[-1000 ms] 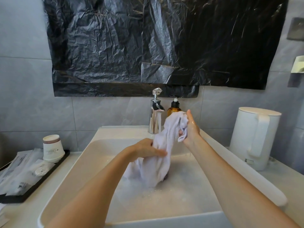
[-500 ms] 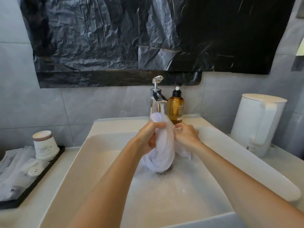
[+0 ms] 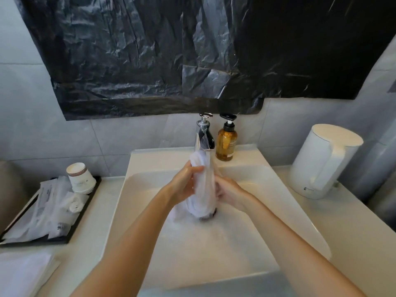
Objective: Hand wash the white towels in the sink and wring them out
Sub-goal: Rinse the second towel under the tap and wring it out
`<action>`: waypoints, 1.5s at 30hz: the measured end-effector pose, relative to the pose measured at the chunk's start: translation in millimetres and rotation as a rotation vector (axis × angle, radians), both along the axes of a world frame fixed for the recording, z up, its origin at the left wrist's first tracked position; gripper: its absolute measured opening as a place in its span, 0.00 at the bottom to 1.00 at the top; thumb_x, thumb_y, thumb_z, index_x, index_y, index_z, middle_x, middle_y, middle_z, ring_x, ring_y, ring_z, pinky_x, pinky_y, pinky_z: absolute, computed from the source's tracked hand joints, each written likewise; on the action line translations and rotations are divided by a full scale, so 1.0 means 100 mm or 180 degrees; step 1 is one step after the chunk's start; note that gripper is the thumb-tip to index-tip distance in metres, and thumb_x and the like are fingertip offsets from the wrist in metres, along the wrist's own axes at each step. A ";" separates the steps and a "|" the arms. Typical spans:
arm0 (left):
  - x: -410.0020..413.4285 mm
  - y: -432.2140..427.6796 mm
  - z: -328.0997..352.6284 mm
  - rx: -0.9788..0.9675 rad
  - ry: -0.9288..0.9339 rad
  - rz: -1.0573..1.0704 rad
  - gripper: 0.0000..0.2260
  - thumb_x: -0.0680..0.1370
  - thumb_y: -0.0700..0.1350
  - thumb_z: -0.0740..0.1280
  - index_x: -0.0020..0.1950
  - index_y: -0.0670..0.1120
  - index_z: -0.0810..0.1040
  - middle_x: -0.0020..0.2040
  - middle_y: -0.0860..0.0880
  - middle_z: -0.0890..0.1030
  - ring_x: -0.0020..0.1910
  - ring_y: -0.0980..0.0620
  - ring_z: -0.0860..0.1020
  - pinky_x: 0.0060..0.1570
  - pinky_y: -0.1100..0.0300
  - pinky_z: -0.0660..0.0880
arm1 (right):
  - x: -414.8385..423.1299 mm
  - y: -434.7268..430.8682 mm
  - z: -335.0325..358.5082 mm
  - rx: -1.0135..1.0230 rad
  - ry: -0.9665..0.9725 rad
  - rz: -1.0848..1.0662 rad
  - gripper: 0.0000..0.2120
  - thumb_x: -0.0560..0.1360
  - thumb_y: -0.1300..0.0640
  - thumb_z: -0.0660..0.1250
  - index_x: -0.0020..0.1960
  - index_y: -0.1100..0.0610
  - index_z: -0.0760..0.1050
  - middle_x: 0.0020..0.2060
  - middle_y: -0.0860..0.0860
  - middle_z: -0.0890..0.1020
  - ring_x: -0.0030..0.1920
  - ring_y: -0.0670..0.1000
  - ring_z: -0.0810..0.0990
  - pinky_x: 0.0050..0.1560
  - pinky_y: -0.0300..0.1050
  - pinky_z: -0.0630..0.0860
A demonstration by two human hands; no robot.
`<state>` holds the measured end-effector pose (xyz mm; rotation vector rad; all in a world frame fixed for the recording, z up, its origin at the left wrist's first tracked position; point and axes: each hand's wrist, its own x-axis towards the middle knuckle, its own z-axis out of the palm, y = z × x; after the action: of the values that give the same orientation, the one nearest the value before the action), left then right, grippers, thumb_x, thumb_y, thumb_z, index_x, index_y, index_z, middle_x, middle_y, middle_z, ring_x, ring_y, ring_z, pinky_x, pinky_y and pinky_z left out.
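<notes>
A person's two bare arms reach into a white sink. A white towel, bunched into an upright roll, stands in the middle of the basin. Its top is just below the tap and its lower end touches the basin floor at the drain. The left hand grips the towel's upper part, fingers curled round it. The right hand grips the towel's right side lower down, fingers wrapped into the cloth. An amber pump bottle stands just right of the tap. On the desk, a white kettle stands at right; at left, a black tray holds stacked paper cups and wrapped packets. Black plastic sheet covers the wall above.
</notes>
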<state>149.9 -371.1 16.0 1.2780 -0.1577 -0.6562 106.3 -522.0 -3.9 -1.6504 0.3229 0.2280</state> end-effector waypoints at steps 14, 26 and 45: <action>-0.45 0.47 1.24 0.1599 -0.0711 -0.0013 0.46 0.55 0.59 0.82 0.68 0.48 0.71 0.63 0.48 0.78 0.60 0.48 0.77 0.63 0.50 0.75 | -0.46 -0.19 1.58 -0.0851 -0.1308 -0.0262 0.10 0.82 0.55 0.57 0.44 0.56 0.70 0.39 0.50 0.73 0.42 0.47 0.70 0.43 0.45 0.67; -0.67 0.85 2.23 0.1017 -0.1152 0.0762 0.14 0.75 0.36 0.72 0.58 0.45 0.75 0.47 0.44 0.78 0.44 0.50 0.79 0.43 0.62 0.80 | -0.54 -0.34 2.67 -0.0834 -0.2122 -0.0586 0.11 0.82 0.49 0.55 0.48 0.56 0.69 0.41 0.48 0.73 0.43 0.45 0.70 0.47 0.42 0.69; -0.51 1.10 1.95 0.4273 -0.2925 -0.0567 0.13 0.82 0.48 0.62 0.54 0.40 0.80 0.47 0.47 0.75 0.52 0.49 0.68 0.46 0.60 0.63 | -0.71 -0.95 1.98 -0.3807 -0.0597 0.1563 0.13 0.73 0.49 0.72 0.49 0.58 0.76 0.44 0.50 0.77 0.46 0.51 0.75 0.42 0.43 0.70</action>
<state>98.6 -260.7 210.9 2.8413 -0.6570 -0.2010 34.9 -617.2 194.1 -2.9084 -0.1614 0.2589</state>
